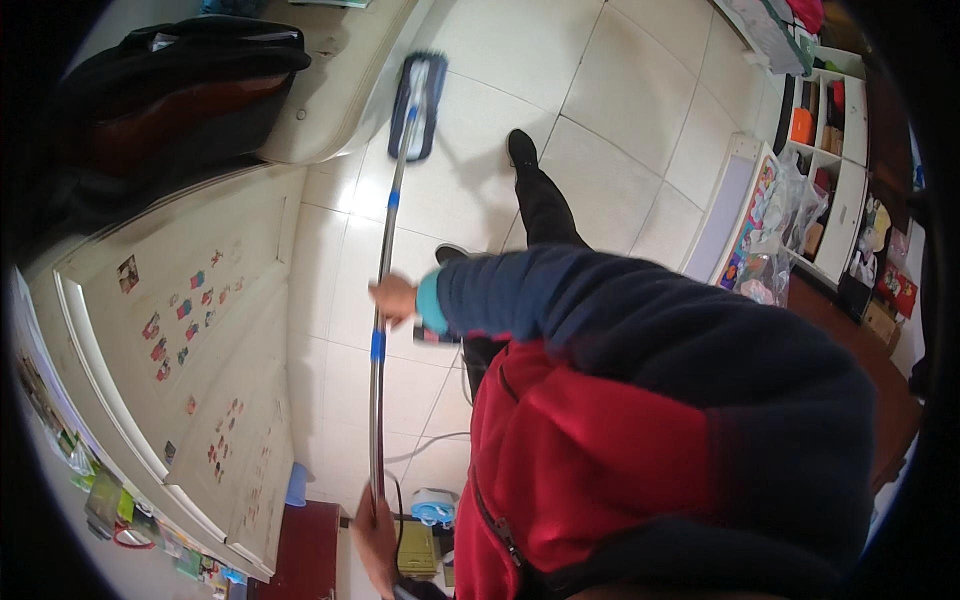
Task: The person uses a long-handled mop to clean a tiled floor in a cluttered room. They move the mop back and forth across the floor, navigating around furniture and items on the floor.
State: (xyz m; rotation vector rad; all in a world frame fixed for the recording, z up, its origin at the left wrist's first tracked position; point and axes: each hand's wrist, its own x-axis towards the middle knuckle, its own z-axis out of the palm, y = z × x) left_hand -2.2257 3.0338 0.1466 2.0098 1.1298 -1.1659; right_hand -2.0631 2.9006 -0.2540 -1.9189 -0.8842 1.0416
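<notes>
"What's at risk, leftmost?"
"That cream furniture — a wide swing could knock it."
"The hands?"
"Left hand curled around the near end of the mop, right hand closed around mid-pole; its head's on the floor tiles."
"Farther right?"
"A cord — a backing shoe could snag it."

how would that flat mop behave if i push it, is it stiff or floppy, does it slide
The pole is probably stiff, being a straight-looking, shiny metal tube. The mop head likely slides rather than rolls, since it is flat and lies on smooth-looking tiles. Its fuzzy dark edge suggests a softer, more yielding rim.
</notes>
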